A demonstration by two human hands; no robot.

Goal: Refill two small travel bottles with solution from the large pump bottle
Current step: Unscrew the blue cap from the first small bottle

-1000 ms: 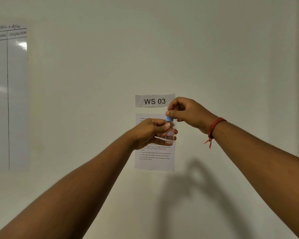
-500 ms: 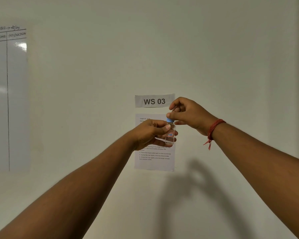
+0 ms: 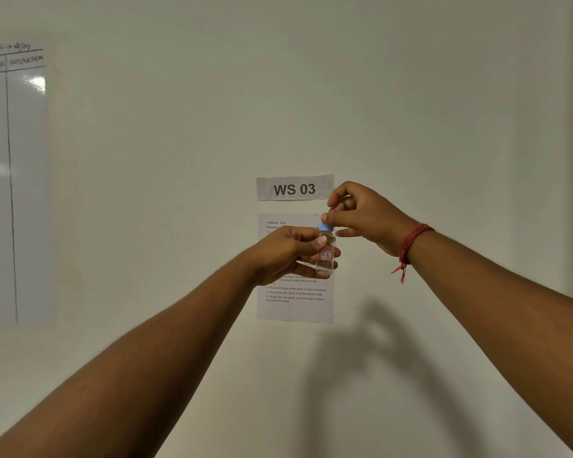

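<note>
While the left hand (image 3: 286, 252) grips the upright travel bottle (image 3: 326, 256), the right hand (image 3: 361, 216) directly above pinches its blue cap (image 3: 326, 227) (axis vertical).

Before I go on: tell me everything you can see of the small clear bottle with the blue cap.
The small clear travel bottle looks like transparent plastic, upright, held up before the wall. A white sticker with red-outlined handwriting sits on its body. Its blue cap is on. The left hand grips the body; the right hand pinches the cap.
</note>
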